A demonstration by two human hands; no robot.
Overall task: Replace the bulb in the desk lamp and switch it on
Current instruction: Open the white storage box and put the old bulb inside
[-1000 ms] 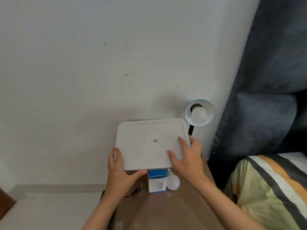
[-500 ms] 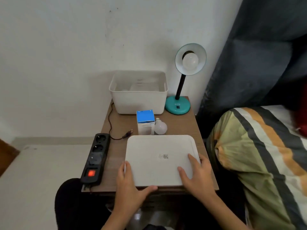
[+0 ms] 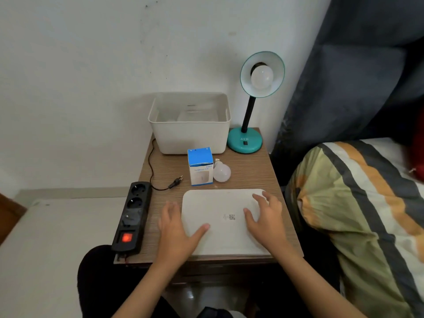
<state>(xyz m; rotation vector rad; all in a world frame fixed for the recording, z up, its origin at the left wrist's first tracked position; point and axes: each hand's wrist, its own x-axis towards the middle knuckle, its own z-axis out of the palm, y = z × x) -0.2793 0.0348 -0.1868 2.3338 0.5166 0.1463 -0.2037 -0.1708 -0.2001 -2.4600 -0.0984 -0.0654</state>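
A teal desk lamp (image 3: pixel 244 141) stands at the back right of the small wooden table (image 3: pixel 250 173), with a white bulb (image 3: pixel 262 76) in its shade. A loose white bulb (image 3: pixel 221 172) lies beside a blue and white bulb box (image 3: pixel 200 166) mid-table. The lamp's black plug (image 3: pixel 175 182) lies unplugged near a black power strip (image 3: pixel 133 216) whose red switch glows. A white lid (image 3: pixel 220 200) lies flat at the table's front. My left hand (image 3: pixel 176 230) rests at its left edge, thumb on top. My right hand (image 3: pixel 266 219) lies spread on the lid's right side.
An open white plastic bin (image 3: pixel 189 136) stands against the wall at the back, left of the lamp. A striped pillow (image 3: pixel 358 203) on a bed borders the table on the right, with a dark curtain (image 3: pixel 355 76) behind. Pale floor lies to the left.
The lid came off the bin, was carried down toward me and now lies flat on the table's front. My fingers have loosened and spread on it.
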